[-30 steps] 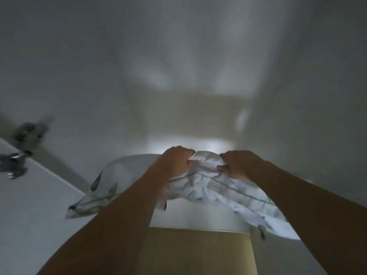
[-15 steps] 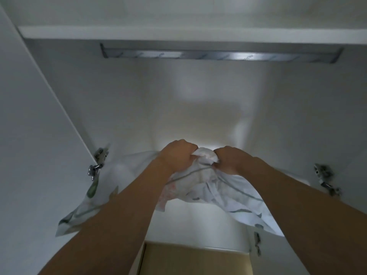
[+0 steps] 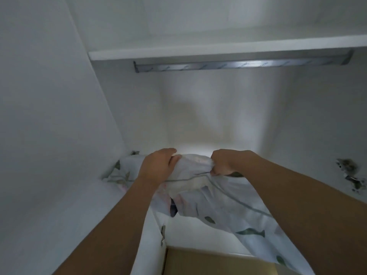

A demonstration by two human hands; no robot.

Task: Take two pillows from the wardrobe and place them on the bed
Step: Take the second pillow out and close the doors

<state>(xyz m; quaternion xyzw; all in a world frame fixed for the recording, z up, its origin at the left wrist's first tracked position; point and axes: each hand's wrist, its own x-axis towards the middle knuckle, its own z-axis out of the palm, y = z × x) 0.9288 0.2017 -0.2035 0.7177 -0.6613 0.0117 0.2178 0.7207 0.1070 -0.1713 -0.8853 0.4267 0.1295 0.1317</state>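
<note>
A white pillow (image 3: pixel 200 193) with a leaf print and grey piping hangs in front of the open white wardrobe (image 3: pixel 208 120). My left hand (image 3: pixel 158 167) grips its upper edge on the left. My right hand (image 3: pixel 226 162) clutches the same edge a little to the right. The pillow's cover sags down and to the right below my forearms, and its left corner rests against the wardrobe's left wall. Whether a second pillow is inside the wardrobe is hidden.
A white shelf (image 3: pixel 218 50) spans the wardrobe above, with a metal hanging rail (image 3: pixel 238 65) under it. The open left door (image 3: pixel 49 135) stands close on my left. Door hinges (image 3: pixel 349 175) sit on the right wall. A tan surface (image 3: pixel 208 262) shows below.
The view has tilted up and grown brighter, so the shelf and rail now sit lower in frame. Both hands keep their grip; the pillow has shifted slightly right.
</note>
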